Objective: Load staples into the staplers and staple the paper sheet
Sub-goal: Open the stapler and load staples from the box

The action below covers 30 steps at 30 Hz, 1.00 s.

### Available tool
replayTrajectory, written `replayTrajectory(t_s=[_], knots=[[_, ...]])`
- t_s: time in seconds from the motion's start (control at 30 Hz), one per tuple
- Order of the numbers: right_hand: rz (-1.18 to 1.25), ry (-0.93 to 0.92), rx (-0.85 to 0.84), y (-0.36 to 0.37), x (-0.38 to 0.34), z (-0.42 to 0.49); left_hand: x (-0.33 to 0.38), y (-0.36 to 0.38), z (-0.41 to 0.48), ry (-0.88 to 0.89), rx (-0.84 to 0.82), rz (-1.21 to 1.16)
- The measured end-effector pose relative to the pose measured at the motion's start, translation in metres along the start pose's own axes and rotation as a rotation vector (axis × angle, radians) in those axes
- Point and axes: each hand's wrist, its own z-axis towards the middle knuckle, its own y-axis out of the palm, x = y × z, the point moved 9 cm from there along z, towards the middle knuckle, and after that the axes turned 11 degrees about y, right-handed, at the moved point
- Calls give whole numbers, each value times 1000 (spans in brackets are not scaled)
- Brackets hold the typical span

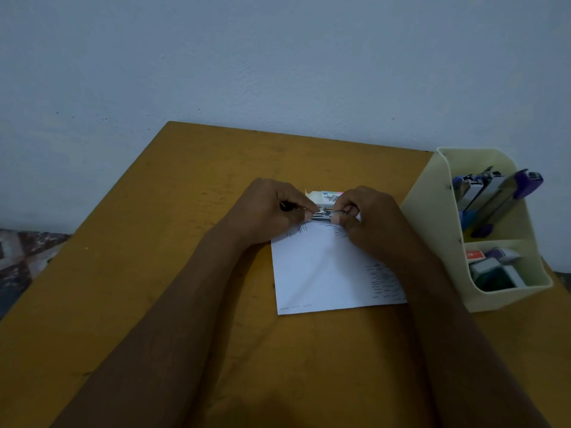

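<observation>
Left hand (272, 211) and right hand (367, 220), fingers curled, pinch a small dark metal stapler (323, 213). Best kept level between the fingertips while loading.

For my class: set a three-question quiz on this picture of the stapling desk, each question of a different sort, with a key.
1. True or false: the left hand and the right hand both hold the stapler at the far edge of the paper sheet.
2. Where do the spare staplers stand? A) in the far compartment of the organizer; B) on the paper; C) on the floor.
3. Fill in: the staple box lies between the hands and the ___.
Key: 1 true; 2 A; 3 wall.
</observation>
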Motion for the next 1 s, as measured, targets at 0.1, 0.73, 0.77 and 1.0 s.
replayTrajectory(t_s=[0.1, 0.73, 0.77, 1.0], knots=[[2, -9, -4, 1, 0, 0, 1, 3, 2, 19, -28, 53], [156, 5, 217, -22, -5, -2, -28, -18, -4, -249, -312, 503], [182, 5, 206, -21, -6, -2, -28, -21, -5, -256, -274, 472], [363, 33, 218, -27, -14, -6, 4, -44, 3, -162, 62, 78]])
